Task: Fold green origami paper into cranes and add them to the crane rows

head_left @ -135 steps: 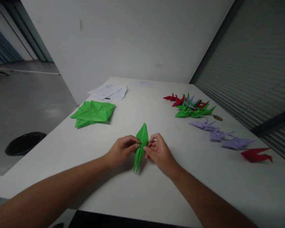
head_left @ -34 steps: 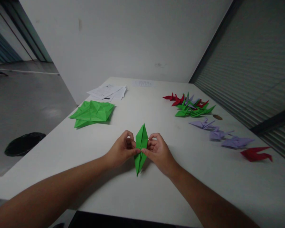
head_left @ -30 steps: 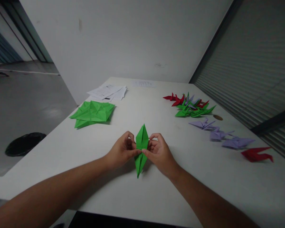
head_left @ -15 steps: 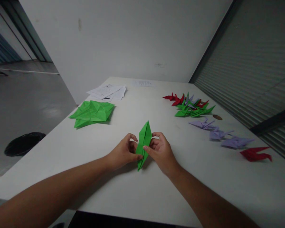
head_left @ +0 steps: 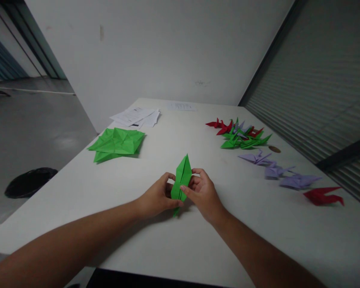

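Between my hands is a green folded origami paper (head_left: pixel 182 174), long and diamond-shaped, with a crease line down its middle and its upper tip pointing away from me. My left hand (head_left: pixel 160 195) grips its left side low down, the thumb lying across the lower part. From the right, my right hand (head_left: pixel 204 194) pinches the paper's middle, thumb on the front and fingers behind. The fingertips behind the paper are partly hidden. Its lower tip shows just below my left thumb, close above the table (head_left: pixel 156 244).
Creased green paper sheets (head_left: pixel 117 142) lie at the left, with printed pages (head_left: pixel 135 116) behind them. At the right are a pile of folded cranes (head_left: pixel 243 134), several purple cranes (head_left: pixel 298 180), a red crane (head_left: pixel 322 196) and a brown disc (head_left: pixel 274 149). A black-lined bin (head_left: pixel 31 182) stands on the floor.
My left hand has shifted slightly down and right, its thumb reaching further across the paper's lower part. The right hand keeps its pinch with little movement.
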`<state>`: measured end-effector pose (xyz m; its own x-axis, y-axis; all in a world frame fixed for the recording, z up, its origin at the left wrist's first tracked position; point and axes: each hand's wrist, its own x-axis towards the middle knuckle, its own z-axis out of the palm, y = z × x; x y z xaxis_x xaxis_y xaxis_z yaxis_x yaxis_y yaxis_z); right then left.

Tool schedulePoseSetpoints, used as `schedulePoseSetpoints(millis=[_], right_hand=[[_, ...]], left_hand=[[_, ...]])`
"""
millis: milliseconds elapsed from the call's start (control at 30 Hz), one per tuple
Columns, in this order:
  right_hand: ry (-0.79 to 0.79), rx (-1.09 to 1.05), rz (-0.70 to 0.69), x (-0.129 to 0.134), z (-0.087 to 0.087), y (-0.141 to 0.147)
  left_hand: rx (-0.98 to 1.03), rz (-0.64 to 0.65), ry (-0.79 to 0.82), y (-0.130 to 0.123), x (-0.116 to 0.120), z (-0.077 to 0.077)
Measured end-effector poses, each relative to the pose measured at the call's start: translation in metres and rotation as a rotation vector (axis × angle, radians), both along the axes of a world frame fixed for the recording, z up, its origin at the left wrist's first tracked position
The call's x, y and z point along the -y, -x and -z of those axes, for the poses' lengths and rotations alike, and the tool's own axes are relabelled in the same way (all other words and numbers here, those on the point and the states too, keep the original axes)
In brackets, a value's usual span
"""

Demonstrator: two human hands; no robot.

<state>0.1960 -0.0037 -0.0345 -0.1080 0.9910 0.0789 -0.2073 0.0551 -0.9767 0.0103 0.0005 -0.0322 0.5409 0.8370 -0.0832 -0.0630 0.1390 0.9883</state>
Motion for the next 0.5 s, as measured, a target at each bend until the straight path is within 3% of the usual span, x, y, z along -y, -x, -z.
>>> schedulePoseSetpoints(millis=[200, 500], right_hand=[[0.012, 0.004, -0.037, 0.0005, -0.0020, 0.0015], [0.018, -0.067, 0.088, -0.0002, -0.0079, -0.0003]], left_hand=[[-0.041, 0.000, 0.000, 0.0004, -0.0011, 0.0019], [-0.167, 0.068, -0.060, 0.0017, 0.0004, -0.0057]])
